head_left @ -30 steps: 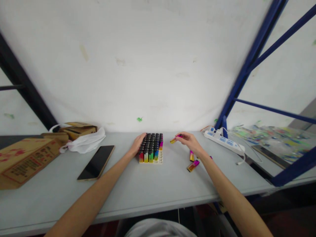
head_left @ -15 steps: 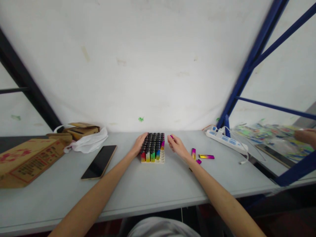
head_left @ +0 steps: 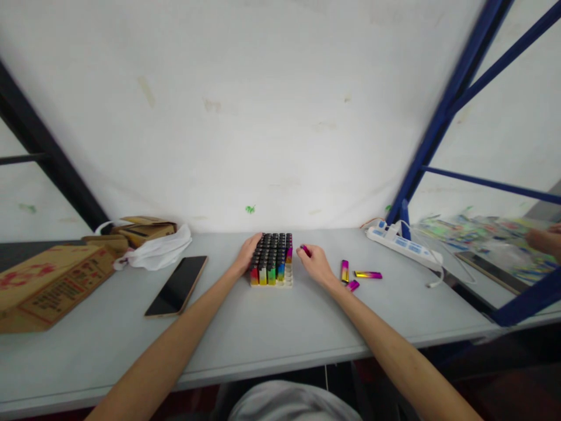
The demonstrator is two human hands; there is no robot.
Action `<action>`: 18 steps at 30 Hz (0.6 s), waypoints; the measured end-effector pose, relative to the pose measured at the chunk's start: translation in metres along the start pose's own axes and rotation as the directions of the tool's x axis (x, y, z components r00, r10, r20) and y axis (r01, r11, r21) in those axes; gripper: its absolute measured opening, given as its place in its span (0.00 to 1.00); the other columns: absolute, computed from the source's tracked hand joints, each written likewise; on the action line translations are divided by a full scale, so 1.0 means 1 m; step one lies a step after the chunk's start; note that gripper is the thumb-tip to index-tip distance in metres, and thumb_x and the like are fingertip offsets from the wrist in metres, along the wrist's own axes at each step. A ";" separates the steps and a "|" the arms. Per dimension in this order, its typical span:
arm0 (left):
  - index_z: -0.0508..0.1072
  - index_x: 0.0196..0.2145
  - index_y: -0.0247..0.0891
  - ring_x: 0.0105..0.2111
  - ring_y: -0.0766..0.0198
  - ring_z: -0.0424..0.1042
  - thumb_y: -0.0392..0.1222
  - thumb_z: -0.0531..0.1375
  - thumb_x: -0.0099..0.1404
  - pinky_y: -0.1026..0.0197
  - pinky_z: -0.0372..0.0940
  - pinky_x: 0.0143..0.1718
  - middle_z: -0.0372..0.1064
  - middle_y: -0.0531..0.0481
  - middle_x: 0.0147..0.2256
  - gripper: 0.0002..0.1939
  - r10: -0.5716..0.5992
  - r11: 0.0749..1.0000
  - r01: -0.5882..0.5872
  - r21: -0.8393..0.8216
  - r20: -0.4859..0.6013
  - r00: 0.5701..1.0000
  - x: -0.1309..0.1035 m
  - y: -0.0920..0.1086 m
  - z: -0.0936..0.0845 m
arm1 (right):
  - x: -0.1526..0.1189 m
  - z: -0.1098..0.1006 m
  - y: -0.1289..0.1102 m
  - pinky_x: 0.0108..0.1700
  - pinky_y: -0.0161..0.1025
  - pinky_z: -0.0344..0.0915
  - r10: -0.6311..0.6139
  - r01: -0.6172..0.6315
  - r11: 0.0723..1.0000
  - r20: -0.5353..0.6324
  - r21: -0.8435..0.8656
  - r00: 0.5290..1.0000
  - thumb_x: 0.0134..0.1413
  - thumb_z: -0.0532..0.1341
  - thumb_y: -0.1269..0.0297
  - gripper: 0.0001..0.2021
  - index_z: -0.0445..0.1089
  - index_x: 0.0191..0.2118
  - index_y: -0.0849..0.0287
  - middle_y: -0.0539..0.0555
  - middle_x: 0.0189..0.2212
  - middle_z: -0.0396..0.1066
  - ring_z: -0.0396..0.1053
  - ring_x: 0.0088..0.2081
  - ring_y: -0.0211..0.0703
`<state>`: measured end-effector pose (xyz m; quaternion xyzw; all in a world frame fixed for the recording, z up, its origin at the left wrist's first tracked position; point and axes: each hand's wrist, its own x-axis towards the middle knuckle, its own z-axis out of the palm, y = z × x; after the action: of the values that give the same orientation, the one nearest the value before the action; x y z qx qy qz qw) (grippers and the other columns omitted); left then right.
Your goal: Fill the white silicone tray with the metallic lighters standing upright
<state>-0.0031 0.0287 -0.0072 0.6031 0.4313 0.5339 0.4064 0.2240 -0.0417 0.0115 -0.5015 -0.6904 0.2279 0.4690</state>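
Note:
A white holed tray (head_left: 288, 284) stands on the grey table, filled with upright lighters (head_left: 269, 258) with black tops and coloured bodies. Several holes at its near right corner hold no lighter. My left hand (head_left: 248, 255) is closed against the tray's left side, fingertips at the far left corner of the lighters. Just right of the tray, my right hand (head_left: 317, 263) pinches a purple lighter (head_left: 305, 251), mostly hidden by the fingers. Beyond that hand lie a pink-and-yellow lighter (head_left: 345, 271), another lying sideways (head_left: 368, 275) and a purple one (head_left: 352, 285) beside my forearm.
A phone (head_left: 177, 286) lies left of my left forearm. Farther left are a cardboard box (head_left: 56, 280) and a white plastic bag (head_left: 158, 252). A power strip (head_left: 405, 247) sits at the right by a blue frame (head_left: 427, 149). Another person's hand (head_left: 546, 241) shows at the far right.
My right hand has shifted slightly, turning the purple lighter so more of it shows. The near purple loose lighter is less covered by my forearm. My left hand stays at the tray.

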 end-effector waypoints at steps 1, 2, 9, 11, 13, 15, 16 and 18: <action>0.76 0.35 0.34 0.45 0.53 0.71 0.63 0.56 0.59 0.54 0.60 0.56 0.78 0.43 0.40 0.26 0.002 1.000 -0.002 -0.002 0.004 1.000 0.000 0.001 0.000 | -0.001 0.000 0.000 0.27 0.35 0.44 -0.001 0.001 1.000 0.002 0.000 1.000 0.54 0.51 0.54 0.17 0.52 0.20 0.56 0.45 0.18 0.47 0.49 0.24 0.35; 0.75 0.35 0.34 0.45 0.53 0.71 0.63 0.56 0.59 0.54 0.60 0.55 0.77 0.44 0.39 0.26 0.001 1.000 -0.001 -0.005 0.009 1.000 -0.001 0.002 0.000 | -0.001 0.000 0.000 0.27 0.35 0.44 0.000 0.000 1.000 0.003 0.002 1.000 0.54 0.51 0.54 0.17 0.52 0.20 0.56 0.45 0.18 0.47 0.49 0.24 0.35; 0.74 0.32 0.35 0.42 0.54 0.71 0.64 0.55 0.58 0.56 0.62 0.52 0.77 0.45 0.37 0.26 -0.016 1.000 0.015 0.022 0.013 1.000 -0.002 0.007 0.002 | 0.000 -0.004 -0.001 0.28 0.35 0.46 -0.022 0.022 1.000 -0.011 -0.008 1.000 0.59 0.52 0.46 0.23 0.53 0.21 0.56 0.45 0.19 0.50 0.50 0.25 0.35; 0.74 0.32 0.35 0.42 0.54 0.71 0.64 0.55 0.58 0.56 0.62 0.52 0.77 0.45 0.37 0.27 -0.015 0.999 0.015 0.035 0.004 1.000 -0.002 0.008 0.002 | 0.000 -0.005 -0.001 0.28 0.35 0.46 -0.022 0.022 1.000 -0.011 -0.012 1.000 0.60 0.52 0.45 0.24 0.54 0.21 0.57 0.45 0.19 0.50 0.51 0.25 0.35; 0.74 0.33 0.35 0.43 0.54 0.71 0.65 0.55 0.58 0.56 0.63 0.52 0.77 0.45 0.37 0.27 -0.013 0.999 0.013 0.040 0.000 1.000 -0.003 0.008 0.002 | 0.000 -0.005 -0.001 0.28 0.35 0.46 -0.020 0.020 1.000 -0.015 -0.019 1.000 0.60 0.52 0.45 0.24 0.53 0.20 0.57 0.45 0.18 0.50 0.50 0.24 0.35; 0.74 0.33 0.35 0.42 0.54 0.71 0.65 0.55 0.59 0.56 0.62 0.52 0.77 0.45 0.37 0.27 -0.005 0.999 0.005 0.041 0.000 1.000 -0.003 0.008 0.002 | 0.000 -0.004 0.000 0.28 0.36 0.44 -0.013 0.012 0.999 -0.025 -0.035 1.000 0.58 0.52 0.47 0.23 0.52 0.19 0.56 0.45 0.18 0.48 0.49 0.24 0.35; 0.74 0.33 0.35 0.42 0.55 0.71 0.64 0.55 0.59 0.56 0.62 0.52 0.77 0.46 0.37 0.27 0.001 0.999 -0.001 0.043 0.001 1.000 -0.003 0.008 0.002 | -0.001 -0.004 0.000 0.28 0.36 0.44 -0.009 0.008 0.999 -0.032 -0.045 0.999 0.58 0.52 0.49 0.22 0.52 0.19 0.56 0.45 0.18 0.48 0.49 0.24 0.35; 0.74 0.32 0.35 0.41 0.55 0.71 0.63 0.55 0.60 0.56 0.62 0.52 0.77 0.46 0.36 0.25 0.012 0.999 -0.012 0.049 0.008 1.000 -0.004 0.009 0.002 | -0.001 -0.003 0.001 0.28 0.36 0.43 -0.009 0.006 0.998 -0.044 -0.062 0.999 0.56 0.52 0.52 0.20 0.52 0.19 0.56 0.45 0.18 0.47 0.49 0.23 0.35</action>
<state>-0.0005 0.0228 -0.0003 0.6175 0.4389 0.5233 0.3901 0.2272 -0.0427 0.0115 -0.5181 -0.6886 0.1934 0.4691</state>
